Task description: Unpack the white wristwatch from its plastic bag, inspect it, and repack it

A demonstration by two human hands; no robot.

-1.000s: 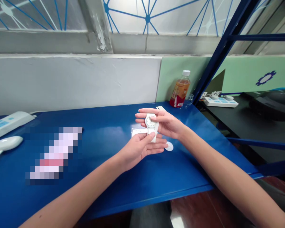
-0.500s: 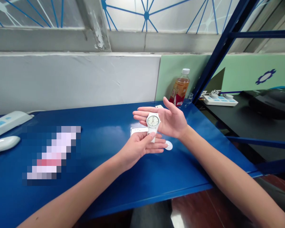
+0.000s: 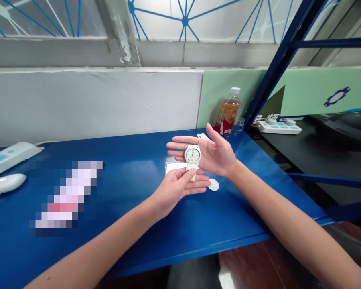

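A white wristwatch with a round pale dial faces up over the blue table. My left hand grips its strap under the thumb, the other fingers stretched out flat beneath. Just behind the dial, my right hand is open, palm up, thumb raised and fingers pointing left; whether it touches the watch I cannot tell. Partly hidden behind my left hand lies a white, flat item. A small white disc rests on the table by my left fingertips.
A drink bottle stands at the back right, beside the blue metal frame. Far left are a white power strip and a white rounded device. A blurred-out flat object lies left of my arms. Another power strip is at right.
Both hands and the watch have shifted very slightly to the left. The hold on the strap and the open right palm stay the same.
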